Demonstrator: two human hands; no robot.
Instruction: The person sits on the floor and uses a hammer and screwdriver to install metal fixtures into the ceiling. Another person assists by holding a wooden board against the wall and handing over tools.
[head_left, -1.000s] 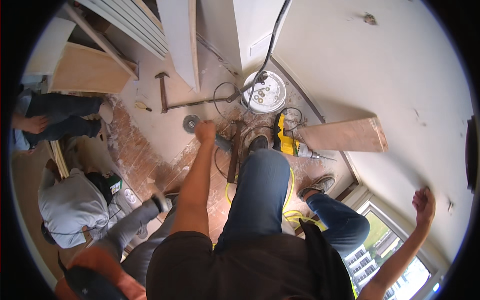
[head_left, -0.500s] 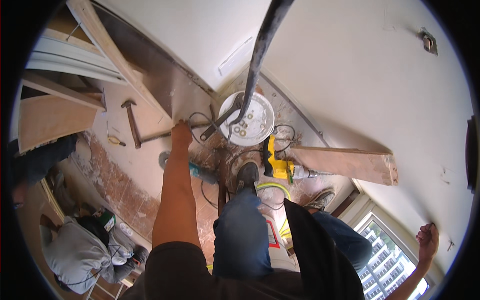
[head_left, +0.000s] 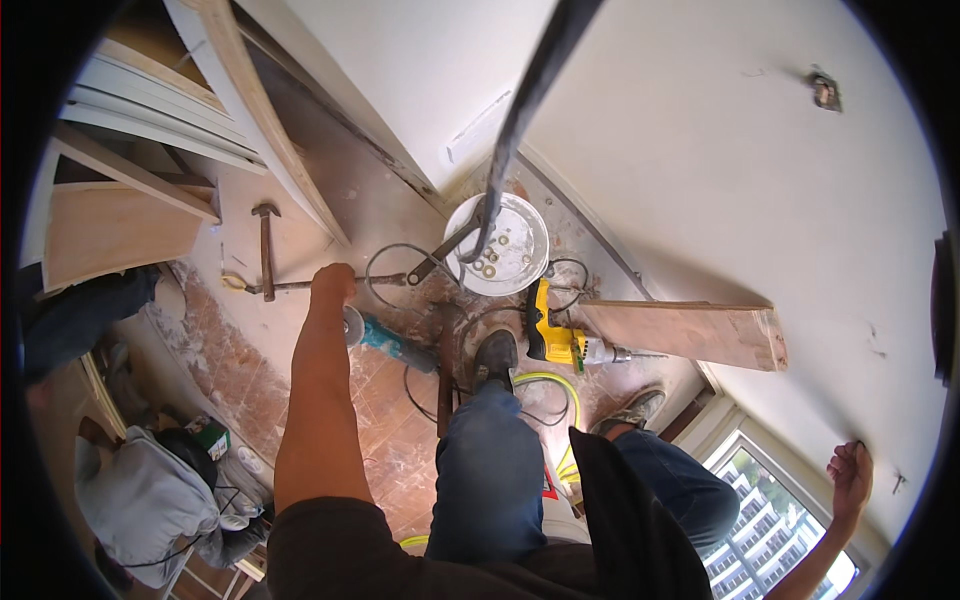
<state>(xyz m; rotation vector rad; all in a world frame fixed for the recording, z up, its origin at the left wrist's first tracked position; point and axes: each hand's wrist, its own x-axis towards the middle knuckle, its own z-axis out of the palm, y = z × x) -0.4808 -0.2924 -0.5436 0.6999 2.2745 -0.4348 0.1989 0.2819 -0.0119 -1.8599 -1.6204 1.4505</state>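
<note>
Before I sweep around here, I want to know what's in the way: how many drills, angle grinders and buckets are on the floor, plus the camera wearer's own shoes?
Yellow drill: 1
Teal angle grinder: 1
White bucket: 1
Wearer's shoes: 2
Total: 5

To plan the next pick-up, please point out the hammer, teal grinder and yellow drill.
Hammer (head_left: 267, 252): head view, on the handle.
Teal grinder (head_left: 395, 344): head view, on the body.
Yellow drill (head_left: 556, 342): head view, on the housing.
</note>
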